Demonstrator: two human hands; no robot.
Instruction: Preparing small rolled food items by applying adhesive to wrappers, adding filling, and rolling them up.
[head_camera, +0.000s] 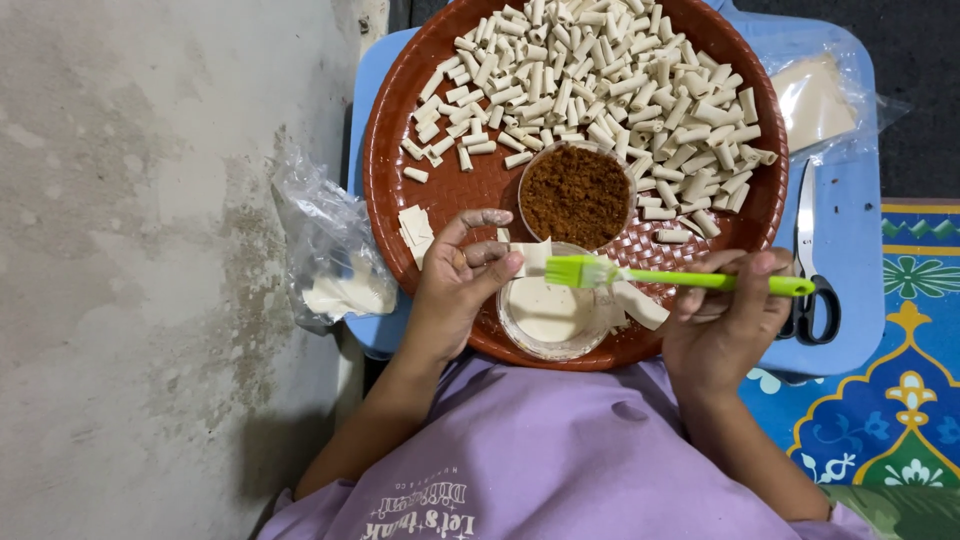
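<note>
My left hand (455, 285) pinches a small pale wrapper sheet (533, 256) over a clear bowl of white paste (545, 312). My right hand (725, 320) grips the handle of a green pastry brush (680, 278), whose bristles rest against the sheet. Just beyond them stands a clear bowl of brown crumbly filling (575, 195). All of it sits on a round reddish-brown woven tray (385, 180), whose far half is heaped with several small pale rolled pieces (600, 85). A few flat wrapper squares (415, 228) lie on the tray's left side.
The tray rests on a light blue stool top (850, 230). Black-handled scissors (812, 280) and a plastic bag of wrappers (815, 100) lie on its right side. Another crumpled plastic bag of wrappers (335, 265) sits at the left, over the grey concrete floor (130, 250). A patterned blue mat (900, 400) lies at right.
</note>
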